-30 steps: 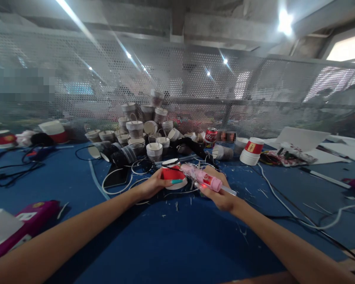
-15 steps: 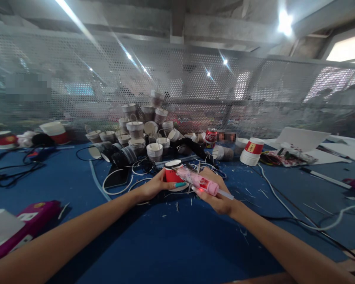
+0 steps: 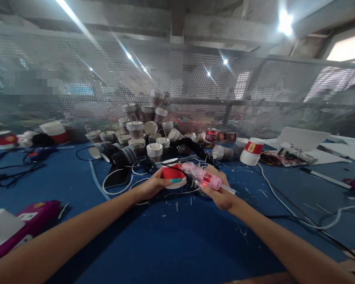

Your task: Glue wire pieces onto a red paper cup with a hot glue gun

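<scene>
My left hand [image 3: 154,185] is closed around a red and white paper cup [image 3: 170,172], its thumb with a teal nail lying across the near side. A thin dark cord loops over the cup's top and side. In my right hand [image 3: 221,195] is a pink hot glue gun [image 3: 206,178], gripped with its front end toward the cup. A translucent glue stick [image 3: 228,189] juts from the gun's rear, and a small red light glows on it. Clear glue strands or wrap cover the front part. Whether the nozzle touches the cup cannot be seen.
Behind my hands several grey-white wrapped cups [image 3: 135,129] with handles are piled up. A red soda can [image 3: 211,138] and stacked paper cups [image 3: 251,152] stand right of them. White cord [image 3: 273,185], a dark phone [image 3: 118,177] and a purple power strip [image 3: 37,217] lie on the blue table.
The glue gun has shifted slightly to the right, off the front of the cup. The cup has moved a little left, showing more of its red side.
</scene>
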Demonstrator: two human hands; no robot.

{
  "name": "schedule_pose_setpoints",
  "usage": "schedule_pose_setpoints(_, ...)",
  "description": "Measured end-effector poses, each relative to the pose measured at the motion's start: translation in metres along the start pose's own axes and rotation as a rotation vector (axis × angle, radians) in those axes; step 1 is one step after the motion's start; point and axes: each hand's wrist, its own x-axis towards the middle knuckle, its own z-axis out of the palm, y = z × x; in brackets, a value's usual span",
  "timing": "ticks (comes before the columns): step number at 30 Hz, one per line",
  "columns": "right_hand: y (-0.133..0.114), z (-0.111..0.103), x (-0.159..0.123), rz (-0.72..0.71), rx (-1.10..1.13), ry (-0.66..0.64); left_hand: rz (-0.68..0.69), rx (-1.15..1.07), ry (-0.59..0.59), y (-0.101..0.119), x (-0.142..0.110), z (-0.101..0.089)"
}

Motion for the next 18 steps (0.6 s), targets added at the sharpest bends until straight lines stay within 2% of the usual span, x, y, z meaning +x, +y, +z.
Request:
schedule_pose_setpoints(10,0.011,0.003,0.001,0.031,0.015,0.029,0.016,-0.027,-0.072,0.002,0.0,0.005)
schedule_pose_setpoints(18,0.002,0.001,-0.002,0.011,0.034,0.006,-0.016,0.033,0.059,0.001,0.0,0.006)
